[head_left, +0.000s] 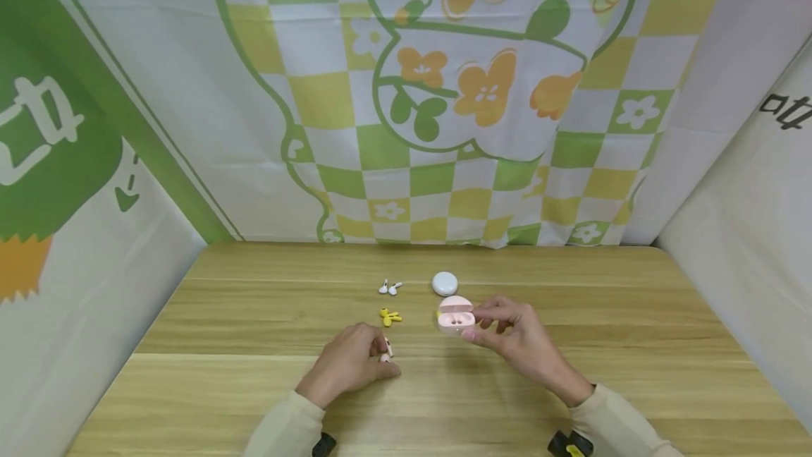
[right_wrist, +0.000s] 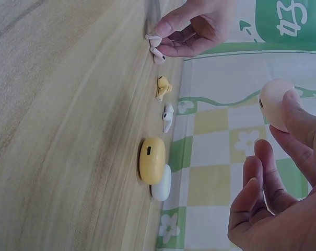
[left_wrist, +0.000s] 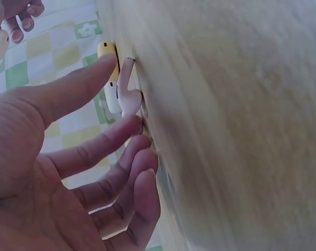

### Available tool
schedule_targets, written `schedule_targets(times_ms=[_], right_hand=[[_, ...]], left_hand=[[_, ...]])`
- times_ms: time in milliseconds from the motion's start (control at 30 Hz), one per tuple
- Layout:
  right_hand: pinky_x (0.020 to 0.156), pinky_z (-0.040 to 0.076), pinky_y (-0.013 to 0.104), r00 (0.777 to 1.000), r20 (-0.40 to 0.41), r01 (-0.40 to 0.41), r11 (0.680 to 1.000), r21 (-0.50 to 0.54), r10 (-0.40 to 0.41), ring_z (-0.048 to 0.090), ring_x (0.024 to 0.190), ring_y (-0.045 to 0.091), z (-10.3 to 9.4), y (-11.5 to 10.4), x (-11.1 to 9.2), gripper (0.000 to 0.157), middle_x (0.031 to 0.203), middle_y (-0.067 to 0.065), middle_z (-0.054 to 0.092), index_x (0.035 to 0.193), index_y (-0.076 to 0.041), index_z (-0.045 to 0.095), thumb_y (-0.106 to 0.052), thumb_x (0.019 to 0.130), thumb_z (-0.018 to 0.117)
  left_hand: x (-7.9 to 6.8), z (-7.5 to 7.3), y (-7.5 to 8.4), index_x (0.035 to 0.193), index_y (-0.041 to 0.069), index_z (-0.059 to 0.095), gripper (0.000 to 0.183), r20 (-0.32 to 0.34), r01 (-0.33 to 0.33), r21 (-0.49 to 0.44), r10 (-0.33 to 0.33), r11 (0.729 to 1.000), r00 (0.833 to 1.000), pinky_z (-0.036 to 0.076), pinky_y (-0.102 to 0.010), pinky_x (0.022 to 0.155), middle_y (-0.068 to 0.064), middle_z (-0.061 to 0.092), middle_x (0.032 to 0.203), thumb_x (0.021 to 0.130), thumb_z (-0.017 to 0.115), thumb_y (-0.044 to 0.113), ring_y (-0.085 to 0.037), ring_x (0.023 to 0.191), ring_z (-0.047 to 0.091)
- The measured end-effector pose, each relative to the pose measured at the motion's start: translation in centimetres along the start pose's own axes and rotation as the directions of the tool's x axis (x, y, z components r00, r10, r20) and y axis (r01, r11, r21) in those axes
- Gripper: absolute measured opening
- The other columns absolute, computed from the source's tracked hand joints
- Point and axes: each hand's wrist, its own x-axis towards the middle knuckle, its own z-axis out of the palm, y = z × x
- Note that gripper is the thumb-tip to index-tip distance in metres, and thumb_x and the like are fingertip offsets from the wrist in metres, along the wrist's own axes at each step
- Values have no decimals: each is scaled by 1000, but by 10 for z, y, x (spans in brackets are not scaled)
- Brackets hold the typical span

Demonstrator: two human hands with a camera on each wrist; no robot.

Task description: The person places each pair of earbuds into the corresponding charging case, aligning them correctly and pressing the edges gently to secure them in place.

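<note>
My right hand [head_left: 523, 340] grips a pink earbud charging case [head_left: 456, 323] above the table, thumb and fingertips at its side. The case's lid stands up and its two bud slots show. My left hand [head_left: 352, 362] is low at the table beside a pair of pink earbuds [head_left: 389, 348]. In the left wrist view, one pink earbud [left_wrist: 129, 89] lies between the spread thumb and index finger, its rounded end right at the index fingertip. The other pink earbud [right_wrist: 158, 56] shows beside the left fingers in the right wrist view.
Yellow earbuds [head_left: 389, 317] and white earbuds [head_left: 390, 288] lie beyond my left hand. A white case [head_left: 445, 283] stands behind the pink one. A yellow case [right_wrist: 152, 161], mostly hidden from the head view, sits before it. A patterned curtain [head_left: 444, 196] hangs at the table's far edge.
</note>
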Motion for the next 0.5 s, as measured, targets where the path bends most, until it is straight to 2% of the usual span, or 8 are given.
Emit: schedule_targets(times_ms=[233, 500], right_hand=[[68, 47, 27, 1000, 11, -17, 1000, -5, 17, 60, 82, 16, 0, -1, 0, 26, 97, 0, 70, 103, -4, 80, -14, 79, 87], [69, 47, 26, 999, 13, -33, 999, -5, 33, 59, 83, 16, 1, -1, 0, 27, 99, 1, 70, 103, -4, 80, -13, 79, 87]], left_hand=[[1, 3, 4, 82, 11, 69, 32, -28, 52, 41, -51, 998, 998, 47, -36, 66, 1, 64, 84, 72, 93, 30, -14, 74, 53], [2, 5, 5, 78, 12, 65, 29, -9, 3, 31, -3, 1000, 1000, 43, -31, 60, 4, 61, 80, 73, 93, 20, -12, 70, 50]])
